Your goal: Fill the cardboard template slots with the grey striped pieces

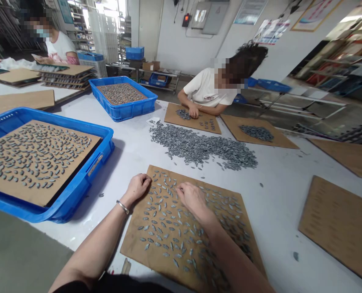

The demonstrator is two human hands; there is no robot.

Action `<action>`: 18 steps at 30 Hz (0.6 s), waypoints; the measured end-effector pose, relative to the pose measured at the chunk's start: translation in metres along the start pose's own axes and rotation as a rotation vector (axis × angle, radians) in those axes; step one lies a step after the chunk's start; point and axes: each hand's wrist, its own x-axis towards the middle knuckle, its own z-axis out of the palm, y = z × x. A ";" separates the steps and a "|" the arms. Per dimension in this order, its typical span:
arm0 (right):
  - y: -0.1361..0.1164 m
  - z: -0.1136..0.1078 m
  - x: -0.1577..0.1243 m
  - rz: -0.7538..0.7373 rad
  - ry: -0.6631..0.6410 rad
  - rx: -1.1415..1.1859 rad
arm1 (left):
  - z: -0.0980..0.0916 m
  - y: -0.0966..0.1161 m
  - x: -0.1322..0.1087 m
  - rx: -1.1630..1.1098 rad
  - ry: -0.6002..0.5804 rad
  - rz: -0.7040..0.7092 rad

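A brown board (132,240) lies in front of me, covered with small grey leaf-shaped pieces (166,246) spaced apart in loose rows. My left hand (137,188), with a silver bangle at the wrist, is curled closed at the board's upper left edge; whatever its fingers hold, if anything, is hidden. Over the upper middle of the board, my right hand (192,197) has thumb and fingers pinched together just above the pieces. Anything in that pinch is too small to make out. Beyond the board spreads a big heap of the same grey pieces (199,144).
To the left a blue crate (107,136) holds a filled board; another blue crate (132,110) stands behind it. Across the white table (278,207), a co-worker (208,89) handles pieces on a board (174,116). More boards (339,228) lie right. Another person (58,51) is far left.
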 end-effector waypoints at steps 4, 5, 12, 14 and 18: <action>-0.005 -0.002 -0.008 -0.080 -0.062 -0.001 | -0.001 0.001 -0.001 0.005 -0.001 -0.001; -0.008 -0.002 -0.008 -0.088 -0.084 -0.006 | 0.000 0.001 -0.001 0.011 0.000 -0.004; -0.013 0.000 -0.011 -0.021 -0.111 -0.041 | 0.001 0.000 0.000 0.026 0.001 0.000; -0.011 0.000 -0.014 -0.068 -0.087 -0.033 | 0.001 0.001 0.000 0.027 -0.001 -0.003; -0.011 0.002 -0.021 -0.184 -0.015 -0.063 | 0.000 0.003 0.000 0.025 -0.004 0.000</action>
